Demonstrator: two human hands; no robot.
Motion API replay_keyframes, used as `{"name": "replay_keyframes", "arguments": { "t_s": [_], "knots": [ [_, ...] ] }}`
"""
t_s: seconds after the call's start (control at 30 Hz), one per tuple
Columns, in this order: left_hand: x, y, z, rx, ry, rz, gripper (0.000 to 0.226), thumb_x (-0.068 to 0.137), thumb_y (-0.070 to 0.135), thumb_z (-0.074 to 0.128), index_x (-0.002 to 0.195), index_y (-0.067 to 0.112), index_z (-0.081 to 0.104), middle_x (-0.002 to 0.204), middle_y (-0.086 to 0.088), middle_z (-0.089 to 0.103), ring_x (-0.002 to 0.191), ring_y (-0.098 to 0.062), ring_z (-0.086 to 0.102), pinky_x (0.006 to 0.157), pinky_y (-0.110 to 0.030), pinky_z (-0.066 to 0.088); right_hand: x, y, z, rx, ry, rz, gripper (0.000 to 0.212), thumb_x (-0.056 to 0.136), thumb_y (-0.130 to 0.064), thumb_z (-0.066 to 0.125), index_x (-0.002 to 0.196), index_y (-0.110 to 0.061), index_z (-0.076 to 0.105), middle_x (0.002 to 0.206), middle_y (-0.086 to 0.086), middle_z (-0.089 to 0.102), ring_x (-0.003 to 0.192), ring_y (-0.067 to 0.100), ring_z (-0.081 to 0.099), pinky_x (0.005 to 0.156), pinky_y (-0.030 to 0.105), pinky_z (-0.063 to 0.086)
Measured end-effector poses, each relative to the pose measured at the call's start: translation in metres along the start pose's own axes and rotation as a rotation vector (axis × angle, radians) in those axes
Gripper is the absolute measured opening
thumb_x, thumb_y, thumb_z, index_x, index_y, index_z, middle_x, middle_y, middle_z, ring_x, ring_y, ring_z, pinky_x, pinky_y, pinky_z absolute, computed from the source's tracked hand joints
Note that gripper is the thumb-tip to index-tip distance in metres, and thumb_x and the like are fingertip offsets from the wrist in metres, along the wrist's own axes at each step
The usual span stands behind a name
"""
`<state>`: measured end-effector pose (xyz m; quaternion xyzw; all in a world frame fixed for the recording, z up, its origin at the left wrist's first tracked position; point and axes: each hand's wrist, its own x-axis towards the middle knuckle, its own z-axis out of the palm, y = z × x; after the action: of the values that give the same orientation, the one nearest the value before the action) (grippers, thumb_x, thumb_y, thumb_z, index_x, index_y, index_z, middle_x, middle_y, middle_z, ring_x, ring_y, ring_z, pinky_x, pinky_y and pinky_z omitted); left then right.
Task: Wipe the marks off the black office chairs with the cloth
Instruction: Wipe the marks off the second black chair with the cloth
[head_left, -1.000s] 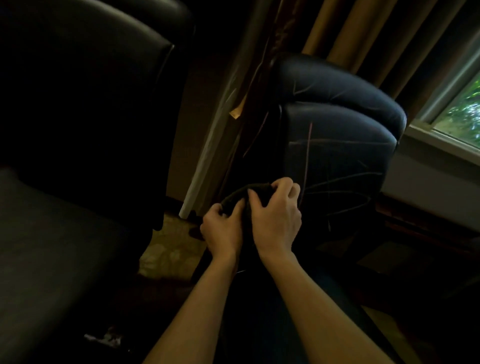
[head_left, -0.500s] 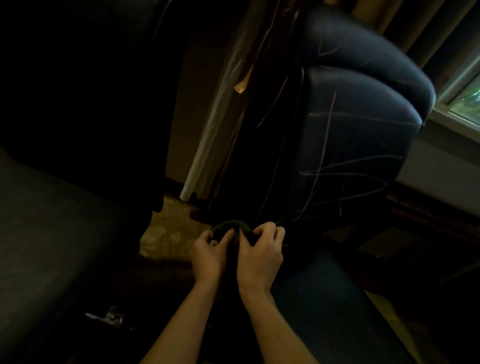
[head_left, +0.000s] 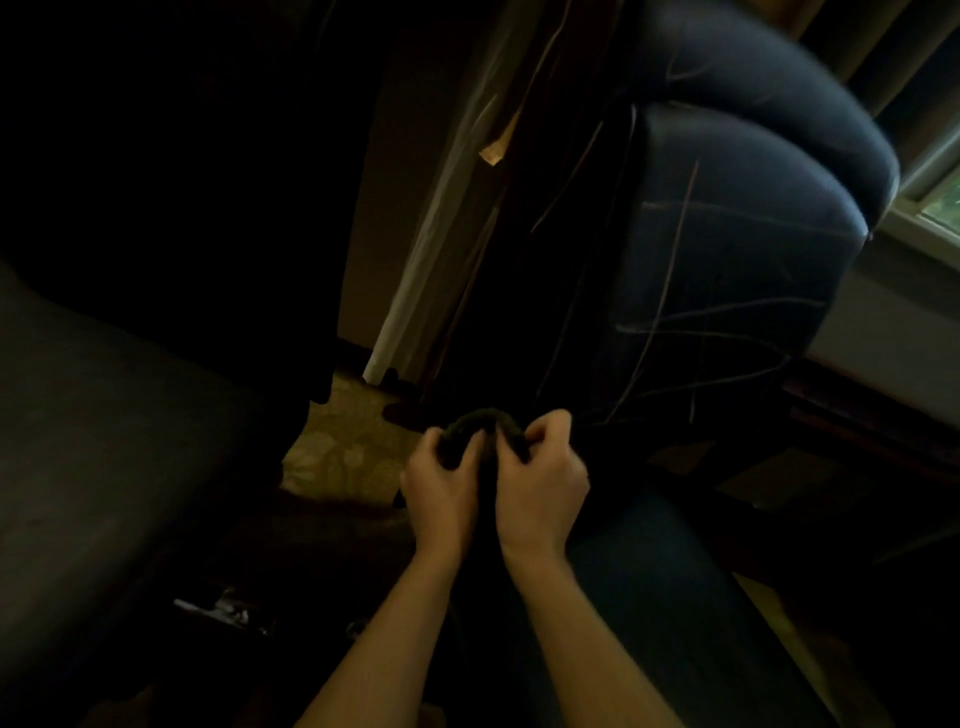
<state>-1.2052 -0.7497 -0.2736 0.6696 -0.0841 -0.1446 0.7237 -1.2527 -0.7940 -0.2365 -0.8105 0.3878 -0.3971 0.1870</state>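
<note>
A black padded office chair (head_left: 737, 249) stands ahead on the right, its backrest crossed by several thin pale marks. In front of its lower backrest, over the seat, both hands hold a dark cloth (head_left: 485, 418) bunched into an arch. My left hand (head_left: 441, 483) grips the cloth's left end with curled fingers. My right hand (head_left: 543, 480) pinches the right end. A second black chair (head_left: 130, 389) fills the left side, very dark, with its seat nearest me.
Between the chairs a strip of patterned floor (head_left: 343, 447) shows. Behind them hang a pale curtain edge (head_left: 431, 234) and tan drapes. A window sill (head_left: 924, 218) sits at the far right above a grey wall.
Both hands have dropped with the cloth from mid-backrest down to the base of the backrest. The view has closed in on the right chair.
</note>
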Motion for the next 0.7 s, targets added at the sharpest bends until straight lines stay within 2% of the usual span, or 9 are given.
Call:
{"name": "replay_keyframes", "arguments": {
  "t_s": [0.07, 0.1, 0.17, 0.23, 0.37, 0.43, 0.53, 0.6, 0.7],
  "knots": [
    [-0.001, -0.023, -0.008, 0.055, -0.011, -0.069, 0.012, 0.093, 0.026, 0.066, 0.094, 0.014, 0.066, 0.085, 0.002, 0.067, 0.078, -0.006, 0.064, 0.064, -0.013, 0.048, -0.019, 0.013, 0.015, 0.005, -0.067, 0.141, 0.025, 0.085, -0.021, 0.07, 0.081, -0.02, 0.046, 0.068, -0.007, 0.057, 0.061, 0.009, 0.057, 0.057, 0.033, 0.052],
    [0.001, -0.031, -0.012, 0.09, -0.019, -0.09, 0.012, 0.092, 0.027, 0.066, 0.093, 0.015, 0.066, 0.084, 0.002, 0.068, 0.08, -0.01, 0.066, 0.067, -0.02, 0.05, -0.026, 0.018, 0.022, 0.01, -0.083, 0.202, 0.024, 0.085, -0.021, 0.07, 0.081, -0.019, 0.047, 0.07, -0.006, 0.058, 0.063, 0.01, 0.058, 0.059, 0.034, 0.052],
    [0.004, -0.04, -0.018, 0.148, -0.028, -0.13, 0.008, 0.092, 0.025, 0.066, 0.088, 0.019, 0.065, 0.083, 0.002, 0.067, 0.081, -0.014, 0.066, 0.068, -0.027, 0.05, -0.039, 0.022, 0.029, 0.035, -0.089, 0.285, 0.022, 0.086, -0.02, 0.069, 0.08, -0.018, 0.048, 0.071, -0.005, 0.059, 0.064, 0.01, 0.057, 0.057, 0.028, 0.049],
    [0.005, -0.044, -0.024, 0.193, -0.03, -0.172, 0.009, 0.093, 0.023, 0.064, 0.085, 0.022, 0.063, 0.083, 0.002, 0.066, 0.081, -0.015, 0.065, 0.066, -0.027, 0.048, -0.05, 0.023, 0.03, 0.075, -0.103, 0.347, 0.019, 0.086, -0.017, 0.068, 0.082, -0.018, 0.05, 0.073, -0.006, 0.059, 0.065, 0.006, 0.057, 0.052, 0.013, 0.039],
    [0.006, -0.048, -0.029, 0.196, 0.009, -0.216, 0.007, 0.094, 0.024, 0.062, 0.088, 0.022, 0.062, 0.09, 0.001, 0.065, 0.088, -0.018, 0.064, 0.071, -0.032, 0.052, -0.055, 0.026, 0.032, 0.211, -0.159, 0.457, 0.015, 0.087, -0.01, 0.067, 0.084, -0.016, 0.053, 0.077, -0.003, 0.063, 0.069, 0.006, 0.061, 0.057, 0.013, 0.044],
    [0.007, -0.045, -0.028, 0.12, 0.008, -0.229, 0.007, 0.093, 0.024, 0.064, 0.088, 0.026, 0.06, 0.091, 0.002, 0.065, 0.088, -0.017, 0.065, 0.068, -0.027, 0.052, -0.055, 0.021, 0.031, 0.325, -0.164, 0.513, 0.012, 0.088, -0.011, 0.067, 0.085, -0.016, 0.055, 0.078, -0.001, 0.065, 0.067, 0.007, 0.064, 0.058, 0.02, 0.049],
    [0.004, -0.034, -0.024, -0.125, -0.012, -0.293, 0.008, 0.092, 0.019, 0.066, 0.091, 0.023, 0.06, 0.098, -0.005, 0.068, 0.086, -0.014, 0.067, 0.06, -0.018, 0.055, -0.055, 0.008, 0.023, 0.438, -0.138, 0.518, 0.011, 0.088, -0.017, 0.069, 0.085, -0.015, 0.058, 0.067, -0.004, 0.066, 0.061, 0.002, 0.064, 0.054, 0.016, 0.048],
    [-0.001, -0.025, -0.021, -0.299, -0.037, -0.363, 0.012, 0.091, 0.013, 0.066, 0.102, 0.012, 0.061, 0.103, -0.012, 0.067, 0.088, -0.018, 0.068, 0.055, -0.014, 0.053, -0.05, 0.0, 0.017, 0.415, -0.084, 0.454, 0.014, 0.088, -0.021, 0.069, 0.082, -0.014, 0.058, 0.059, -0.006, 0.064, 0.055, -0.002, 0.062, 0.051, 0.014, 0.046],
    [-0.005, -0.02, -0.016, -0.415, -0.093, -0.52, 0.034, 0.091, 0.015, 0.067, 0.122, 0.007, 0.057, 0.109, -0.017, 0.067, 0.092, -0.027, 0.069, 0.053, -0.021, 0.055, -0.039, -0.002, 0.015, 0.295, -0.025, 0.382, 0.017, 0.088, -0.023, 0.069, 0.08, -0.018, 0.055, 0.06, -0.007, 0.06, 0.055, -0.002, 0.06, 0.05, 0.011, 0.043]
  ]
}}
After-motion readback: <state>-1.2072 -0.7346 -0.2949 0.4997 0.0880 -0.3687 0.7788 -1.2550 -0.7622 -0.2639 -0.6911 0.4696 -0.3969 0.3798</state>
